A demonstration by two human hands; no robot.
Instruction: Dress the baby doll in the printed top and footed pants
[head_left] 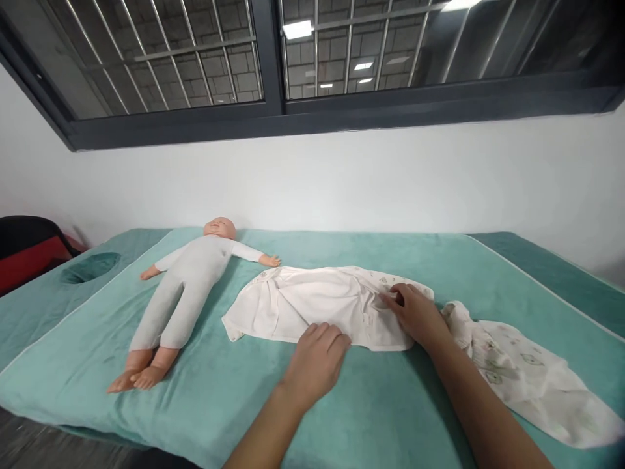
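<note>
A white baby shirt [317,299] lies spread on the teal-covered bed, with small printed figures showing along its top edge. At its lower hem my left hand [318,358] is closed, fingers curled over the cloth. My right hand [417,314] pinches the fabric near the shirt's right end, thumb and forefinger together. To the left, a baby doll [195,273] lies on its back with its arms out, its trunk and limbs pale and its head, hands and feet skin-toned. One doll hand rests close to the shirt's top left corner.
A crumpled white printed baby garment [527,371] lies to the right, partly behind my right forearm. The teal bed cover [234,404] meets a white wall [342,176] below a barred window [273,65]. A red and black object [34,251] stands at the far left.
</note>
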